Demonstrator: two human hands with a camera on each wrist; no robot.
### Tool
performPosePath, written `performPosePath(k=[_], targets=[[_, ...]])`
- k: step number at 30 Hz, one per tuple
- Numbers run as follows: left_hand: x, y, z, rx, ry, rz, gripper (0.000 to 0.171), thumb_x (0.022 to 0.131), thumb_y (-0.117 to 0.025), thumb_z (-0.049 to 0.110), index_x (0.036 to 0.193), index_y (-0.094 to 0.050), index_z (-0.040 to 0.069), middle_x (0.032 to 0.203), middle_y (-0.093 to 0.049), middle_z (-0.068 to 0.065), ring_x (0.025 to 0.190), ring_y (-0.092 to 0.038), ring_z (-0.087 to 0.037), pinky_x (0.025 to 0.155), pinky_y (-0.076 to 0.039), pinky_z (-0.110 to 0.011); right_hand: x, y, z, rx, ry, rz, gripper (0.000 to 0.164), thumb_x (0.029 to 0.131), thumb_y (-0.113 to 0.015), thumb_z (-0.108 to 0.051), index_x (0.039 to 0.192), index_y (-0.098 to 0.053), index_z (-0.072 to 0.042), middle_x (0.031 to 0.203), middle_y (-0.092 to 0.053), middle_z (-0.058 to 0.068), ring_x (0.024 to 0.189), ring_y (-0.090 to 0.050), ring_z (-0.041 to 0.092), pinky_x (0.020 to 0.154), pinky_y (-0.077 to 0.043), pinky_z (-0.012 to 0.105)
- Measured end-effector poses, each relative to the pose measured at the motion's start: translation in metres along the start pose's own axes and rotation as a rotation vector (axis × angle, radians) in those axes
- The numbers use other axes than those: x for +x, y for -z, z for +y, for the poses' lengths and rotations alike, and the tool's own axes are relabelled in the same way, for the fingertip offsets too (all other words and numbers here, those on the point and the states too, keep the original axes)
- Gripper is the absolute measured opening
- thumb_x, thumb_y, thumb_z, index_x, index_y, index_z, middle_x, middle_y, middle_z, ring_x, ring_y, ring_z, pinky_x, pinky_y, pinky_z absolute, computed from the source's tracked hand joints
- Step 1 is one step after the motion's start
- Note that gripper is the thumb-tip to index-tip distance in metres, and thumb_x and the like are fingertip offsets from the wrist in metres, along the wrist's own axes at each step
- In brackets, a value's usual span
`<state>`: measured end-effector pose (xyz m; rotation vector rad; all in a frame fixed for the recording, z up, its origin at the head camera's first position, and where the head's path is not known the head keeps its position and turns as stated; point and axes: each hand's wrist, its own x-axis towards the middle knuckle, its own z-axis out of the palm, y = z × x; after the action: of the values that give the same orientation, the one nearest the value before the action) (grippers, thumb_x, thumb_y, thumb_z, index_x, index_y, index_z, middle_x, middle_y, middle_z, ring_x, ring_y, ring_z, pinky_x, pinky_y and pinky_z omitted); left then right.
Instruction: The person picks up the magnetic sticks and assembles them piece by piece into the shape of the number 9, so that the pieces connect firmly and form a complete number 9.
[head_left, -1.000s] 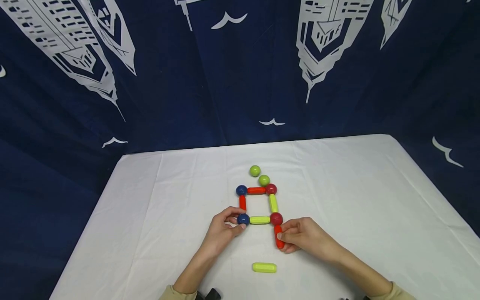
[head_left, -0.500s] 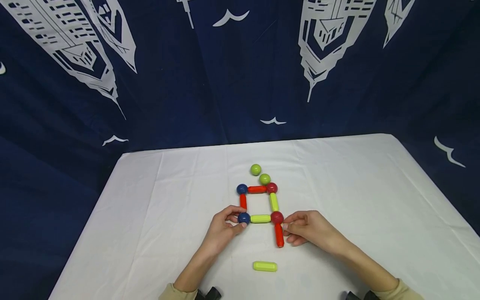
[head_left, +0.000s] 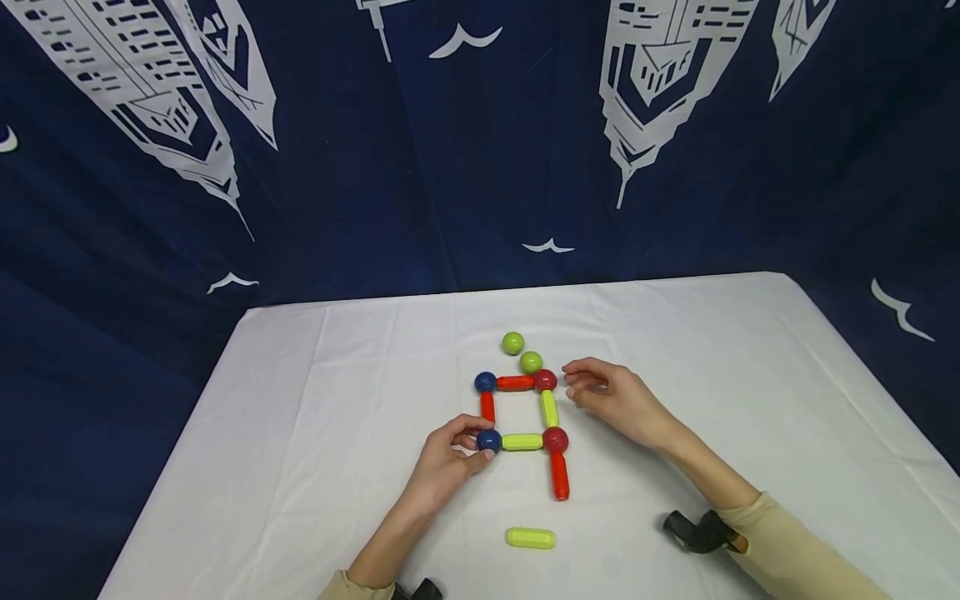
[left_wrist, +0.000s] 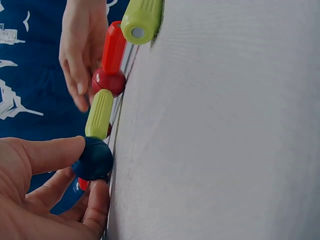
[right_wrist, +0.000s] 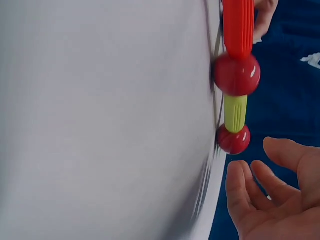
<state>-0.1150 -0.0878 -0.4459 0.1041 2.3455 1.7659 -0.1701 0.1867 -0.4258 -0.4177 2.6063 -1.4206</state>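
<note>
On the table lies a square of magnetic rods and balls. My left hand (head_left: 442, 462) pinches the near blue ball (head_left: 489, 441) between thumb and fingers. A yellow-green rod (head_left: 522, 442) joins it to the near red ball (head_left: 556, 440), from which a red rod (head_left: 560, 477) points toward me. My right hand (head_left: 621, 402) holds nothing; its fingers are loosely bent just right of the far red ball (head_left: 545, 380), apart from it. In the right wrist view, a gap shows between thumb and fingers (right_wrist: 237, 187).
Two green balls sit beyond the square: one green ball (head_left: 531, 362) close to the far red ball, another green ball (head_left: 513, 342) farther back. A loose yellow-green rod (head_left: 530, 538) lies nearer me. The white-covered table (head_left: 300, 467) ends at a dark blue curtain (head_left: 420, 192).
My right hand has let go of the red rod, which stays attached to the near red ball, and has moved away toward the far red ball. The left hand stays on the blue ball.
</note>
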Motion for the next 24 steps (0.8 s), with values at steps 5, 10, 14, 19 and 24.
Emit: performPosePath(k=[5,10,14,19,24], targets=[[0.0,0.0,0.0,-0.003,-0.011,0.004,0.031,0.082,-0.074,0.0,0.112,-0.069,0.005,0.095,-0.06,-0.006,0.087,-0.05,-0.021,0.067,-0.041,-0.023,0.023,-0.001,0.001,-0.033,0.036,0.006,0.036,0.093,-0.064,-0.005,0.129,-0.06,-0.002,0.111,-0.067,0.008,0.099,-0.06,0.023,0.086,-0.052,0.037],[0.0,0.0,-0.001,-0.005,-0.016,0.004,0.031,0.081,-0.074,-0.001,0.112,-0.069,0.005,0.094,-0.06,-0.007,0.086,-0.05,-0.021,0.066,-0.04,-0.023,0.041,-0.004,0.002,0.005,0.024,-0.013,0.037,0.094,-0.062,-0.005,0.131,-0.058,0.0,0.12,-0.065,0.013,0.099,-0.063,0.024,0.088,-0.051,0.038],[0.0,-0.001,-0.002,0.002,-0.021,0.006,0.032,0.081,-0.073,-0.001,0.112,-0.069,0.005,0.093,-0.06,-0.006,0.086,-0.05,-0.021,0.065,-0.041,-0.023,0.053,-0.009,0.001,-0.002,-0.017,-0.025,0.038,0.095,-0.063,-0.013,0.131,-0.058,-0.002,0.123,-0.064,0.012,0.099,-0.063,0.023,0.087,-0.052,0.037],[0.0,-0.001,-0.002,0.014,-0.024,0.01,0.031,0.082,-0.073,-0.002,0.112,-0.069,0.005,0.094,-0.06,-0.005,0.087,-0.051,-0.021,0.067,-0.042,-0.023,0.063,-0.016,-0.002,-0.029,-0.035,-0.042,0.04,0.094,-0.067,-0.021,0.129,-0.06,-0.003,0.115,-0.066,0.011,0.091,-0.062,0.022,0.08,-0.051,0.034],[-0.001,-0.001,-0.002,0.012,-0.034,0.011,0.03,0.083,-0.073,-0.003,0.112,-0.069,0.004,0.096,-0.062,-0.005,0.089,-0.053,-0.021,0.07,-0.044,-0.023,0.068,-0.02,-0.007,-0.073,-0.036,-0.055,0.037,0.093,-0.069,-0.021,0.124,-0.064,-0.002,0.112,-0.066,0.012,0.085,-0.058,0.021,0.076,-0.05,0.033]])
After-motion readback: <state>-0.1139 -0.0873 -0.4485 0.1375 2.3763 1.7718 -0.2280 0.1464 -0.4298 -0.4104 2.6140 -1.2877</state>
